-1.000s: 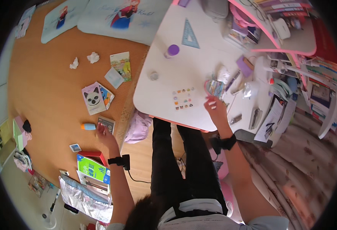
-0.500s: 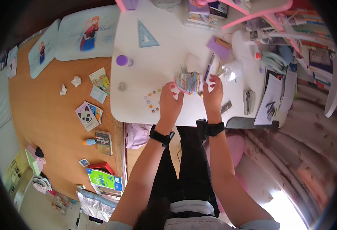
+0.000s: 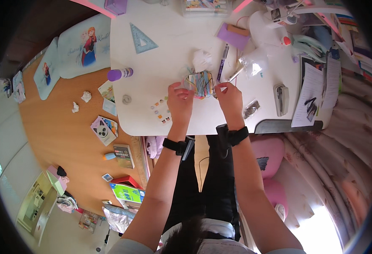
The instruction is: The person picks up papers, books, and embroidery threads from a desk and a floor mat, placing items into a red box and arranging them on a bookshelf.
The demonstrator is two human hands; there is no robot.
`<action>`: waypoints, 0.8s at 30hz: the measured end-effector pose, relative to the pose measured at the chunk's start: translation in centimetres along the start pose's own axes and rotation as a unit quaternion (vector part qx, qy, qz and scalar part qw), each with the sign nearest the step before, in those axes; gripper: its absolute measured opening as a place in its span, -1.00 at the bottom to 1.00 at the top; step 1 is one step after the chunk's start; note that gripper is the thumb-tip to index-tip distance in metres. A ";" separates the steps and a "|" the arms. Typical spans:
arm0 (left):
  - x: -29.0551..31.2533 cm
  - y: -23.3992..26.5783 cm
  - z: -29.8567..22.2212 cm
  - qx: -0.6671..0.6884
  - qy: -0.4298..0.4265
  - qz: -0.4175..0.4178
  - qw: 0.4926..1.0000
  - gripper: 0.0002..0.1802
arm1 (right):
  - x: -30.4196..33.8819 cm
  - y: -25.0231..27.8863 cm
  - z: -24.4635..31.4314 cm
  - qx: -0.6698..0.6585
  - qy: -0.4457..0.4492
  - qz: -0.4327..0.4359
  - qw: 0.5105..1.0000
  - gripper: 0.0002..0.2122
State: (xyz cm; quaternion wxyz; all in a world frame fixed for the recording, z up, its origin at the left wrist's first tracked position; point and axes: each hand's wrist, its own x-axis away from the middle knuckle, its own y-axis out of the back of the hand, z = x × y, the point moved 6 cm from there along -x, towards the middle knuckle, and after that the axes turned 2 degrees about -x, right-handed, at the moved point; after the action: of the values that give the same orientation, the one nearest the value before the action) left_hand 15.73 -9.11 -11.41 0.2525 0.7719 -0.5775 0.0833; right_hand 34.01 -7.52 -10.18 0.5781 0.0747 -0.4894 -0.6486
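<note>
A bundle of multicoloured cords (image 3: 203, 84) lies on the white table (image 3: 152, 63) in front of me, some loops spreading out at its left side. My left hand (image 3: 180, 103) is just left of the bundle, fingers bent and apart, with the thumb near the loops. On the other side my right hand (image 3: 230, 100) has its thumb and forefinger brought together at the bundle's right edge. Whatever is between those fingertips is too small to make out. A crumpled white piece (image 3: 202, 60) sits just beyond the bundle, and a purple pen (image 3: 223, 62) lies to its right.
Small stickers (image 3: 160, 111) lie left of my left hand. A blue set square (image 3: 142, 39) and a purple-capped tube (image 3: 120, 74) are farther left. Right of my hands are a clear plastic bag (image 3: 253, 64), a small packet (image 3: 251, 109), a stapler (image 3: 281, 100) and papers (image 3: 311, 93).
My view has shifted, so the table appears farther left. My right thumb and forefinger have closed together at the bundle's edge. My left hand stays beside the bundle.
</note>
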 end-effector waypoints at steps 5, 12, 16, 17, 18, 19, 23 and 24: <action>0.0 -0.4 0.9 0.141 0.044 -0.012 0.989 -0.52 | 0.1 0.2 -0.3 -0.032 -0.004 0.019 0.999 -0.77; -0.4 0.0 0.6 0.218 0.019 -0.073 0.973 -0.48 | 0.3 0.2 -0.2 -0.075 -0.013 0.036 0.996 -0.76; -0.6 -0.2 0.4 0.207 0.026 -0.044 0.977 -0.49 | 0.2 -0.6 0.0 -0.098 -0.029 0.046 0.994 -0.77; -0.7 -0.3 0.6 0.204 0.030 -0.034 0.978 -0.50 | 0.1 -0.8 0.1 -0.106 -0.037 0.050 0.992 -0.77; -0.8 -0.3 0.8 0.197 0.029 -0.030 0.980 -0.50 | -0.1 -0.9 0.0 -0.123 -0.021 0.049 0.991 -0.78; -0.8 -0.3 0.9 0.189 0.029 -0.026 0.981 -0.51 | -0.3 -1.1 -0.2 -0.139 -0.006 0.047 0.989 -0.79; -0.3 -0.3 0.5 0.191 0.035 -0.024 0.981 -0.52 | -0.2 -1.2 0.5 -0.222 0.034 0.071 0.972 -0.83; -0.2 -0.3 0.6 0.196 0.031 -0.022 0.980 -0.52 | 0.0 -1.2 0.7 -0.229 0.022 0.086 0.969 -0.83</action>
State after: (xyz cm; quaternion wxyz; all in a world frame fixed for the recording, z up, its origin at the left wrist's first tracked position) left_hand 15.83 -9.17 -12.07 0.1161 0.8161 -0.5245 0.2132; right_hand 32.72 -7.36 -10.70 0.6441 -0.0876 -0.3195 -0.6895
